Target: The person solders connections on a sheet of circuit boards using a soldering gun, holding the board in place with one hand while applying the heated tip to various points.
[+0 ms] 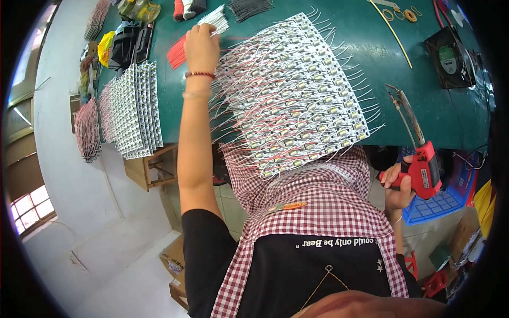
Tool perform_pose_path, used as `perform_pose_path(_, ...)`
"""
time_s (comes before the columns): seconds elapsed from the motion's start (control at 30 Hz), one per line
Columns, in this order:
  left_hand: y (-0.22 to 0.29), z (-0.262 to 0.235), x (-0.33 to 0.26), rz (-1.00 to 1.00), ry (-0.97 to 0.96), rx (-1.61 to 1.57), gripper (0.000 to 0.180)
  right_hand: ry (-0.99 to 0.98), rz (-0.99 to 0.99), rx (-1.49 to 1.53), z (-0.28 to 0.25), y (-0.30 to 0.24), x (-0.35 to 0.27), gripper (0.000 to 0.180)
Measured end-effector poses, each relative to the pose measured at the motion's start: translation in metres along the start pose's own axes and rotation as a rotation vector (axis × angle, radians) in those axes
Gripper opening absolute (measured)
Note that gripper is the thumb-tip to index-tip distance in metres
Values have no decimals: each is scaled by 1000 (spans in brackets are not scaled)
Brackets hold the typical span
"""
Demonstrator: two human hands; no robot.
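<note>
My left hand (202,49) reaches to the far side of the table, over a bundle of cut red wires (176,54) and beside a bundle of white wires (217,19). Its fingers are bunched together; what lies between the tips is hidden. In my right hand (397,186) is a red soldering gun (426,172), its metal tip pointing up and away from me over the table edge. Between my hands lies a large panel of small white circuit boards (318,98), with red and white wires sticking out along its rows.
Stacked wired board panels (130,114) lie at the left table edge. Black wires (250,8) are at the back. A black fan (449,58) and a thin yellow stick (395,34) lie on the green table (371,58). Below right sits a blue plastic basket (437,205).
</note>
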State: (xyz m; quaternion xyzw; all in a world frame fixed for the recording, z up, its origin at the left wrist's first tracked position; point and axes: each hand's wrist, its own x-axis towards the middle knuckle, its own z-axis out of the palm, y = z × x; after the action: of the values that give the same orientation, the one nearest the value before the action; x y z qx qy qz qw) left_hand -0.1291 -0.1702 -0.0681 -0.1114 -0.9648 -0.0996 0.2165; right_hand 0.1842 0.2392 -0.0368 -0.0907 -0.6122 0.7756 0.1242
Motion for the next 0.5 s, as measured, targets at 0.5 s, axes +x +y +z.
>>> perform_pose_path(0.5,-35,32,8,192,-21,-47,5,-35,-12,0,3,0,0,48)
